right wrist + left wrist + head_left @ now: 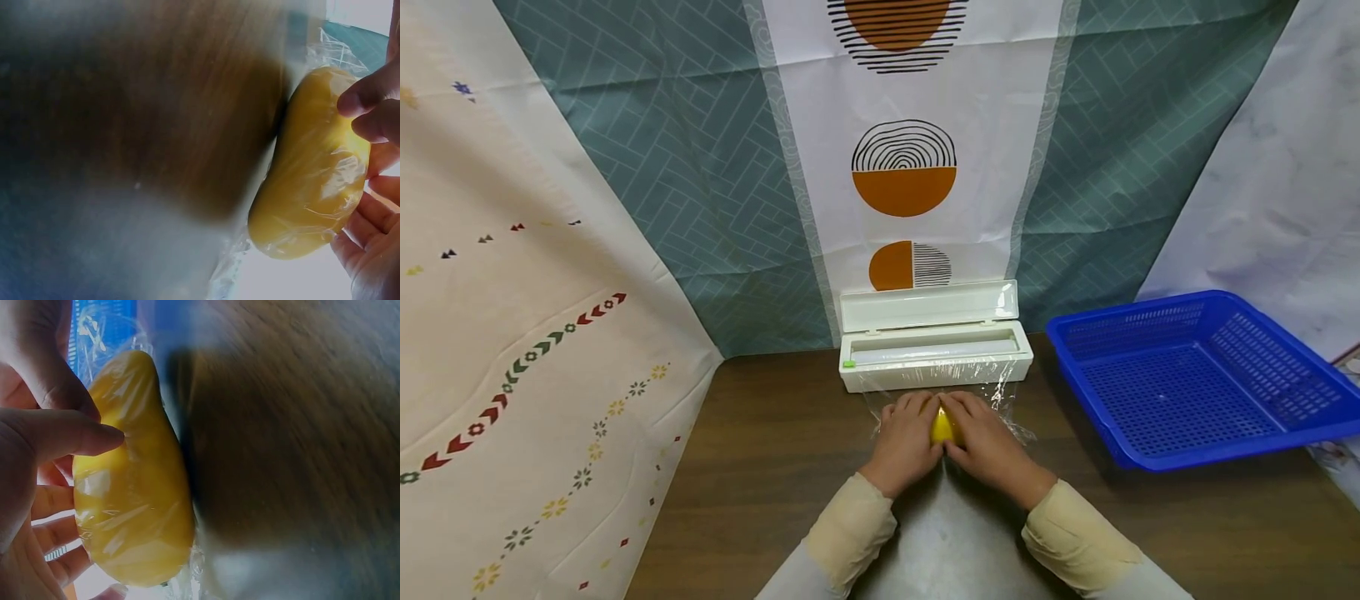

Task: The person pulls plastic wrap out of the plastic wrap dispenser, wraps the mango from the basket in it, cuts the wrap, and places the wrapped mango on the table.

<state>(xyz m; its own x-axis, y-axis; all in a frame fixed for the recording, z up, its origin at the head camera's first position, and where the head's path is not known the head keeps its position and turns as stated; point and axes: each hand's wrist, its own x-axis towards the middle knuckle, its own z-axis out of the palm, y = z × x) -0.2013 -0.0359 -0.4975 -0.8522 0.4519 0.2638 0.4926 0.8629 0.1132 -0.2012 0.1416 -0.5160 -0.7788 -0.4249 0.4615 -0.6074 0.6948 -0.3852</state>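
A yellow mango (943,428) lies low over the table in front of the wrap box, with clear cling film (1006,402) around it. Seen in the left wrist view, the mango (134,494) is long and tapered, its film shiny and creased. My left hand (907,440) holds it from one side, thumb on the near face and fingers behind. From the other side my right hand (988,442) grips it the same way, both thumbs close together. Loose film sticks out beyond the mango's ends in the wrist views.
Behind the hands stands a white cling film box (936,372) with its lid (928,306) raised and a film roll (934,350) inside. A blue plastic basket (1161,454) is at the right. Patterned cloths (692,167) hang behind the dark wooden table (760,467).
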